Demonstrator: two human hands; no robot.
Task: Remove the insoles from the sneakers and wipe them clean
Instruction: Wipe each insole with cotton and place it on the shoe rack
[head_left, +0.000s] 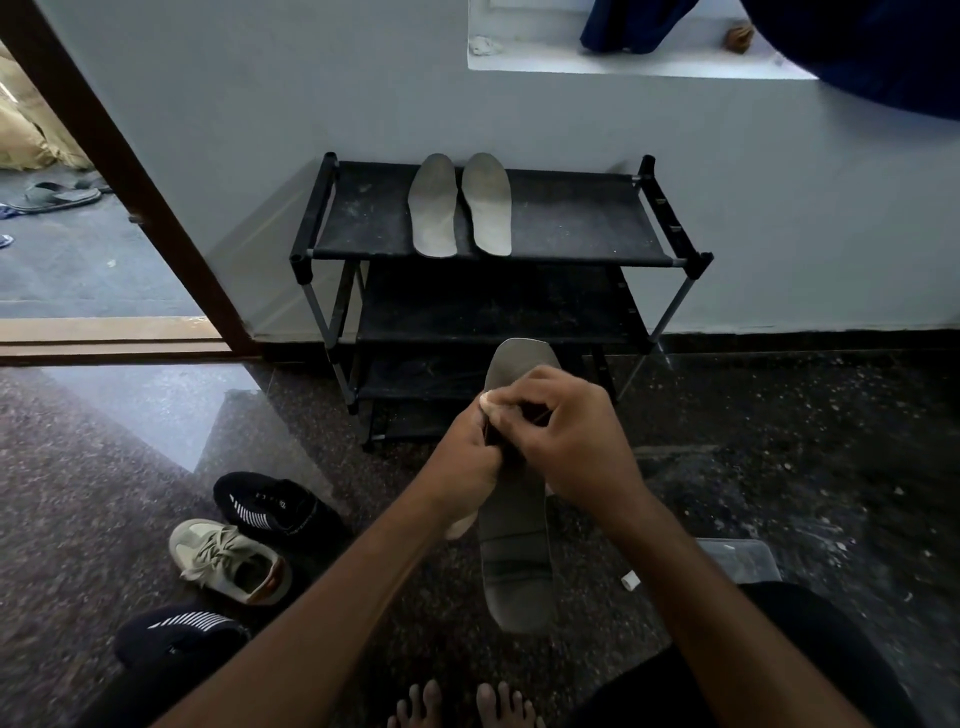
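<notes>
— Grey insole (514, 545) is hanging lengthwise above the floor, just past the bare feet (462, 706). Is anything propping it up?
— No, both hands are carrying it. The left hand (467, 462) is gripping its left edge, and the right hand (576, 441) is curling thumb and fingers onto its face. The two hands are touching each other up near the toe end. Something dark is showing between them; I cannot tell what.
— What is lying on the floor (104, 467) around it?
— It is polished speckled stone, reflecting light from the door. A beige sneaker (228, 561) is sitting to the left, between a near black sneaker (176, 631) and a far black sneaker (280, 506). A clear plastic piece (737, 558) is lying to the right.
— And farther back?
— A black shoe rack (670, 260) is standing against the pale wall (260, 104). Two insoles (434, 208) are lying side by side on its top shelf, toes toward the wall. Left of it, a brown-framed doorway (104, 145) is opening onto another floor where sandals (57, 195) are lying. Higher up, a white ledge (519, 62) is holding dark blue cloth (857, 47).
</notes>
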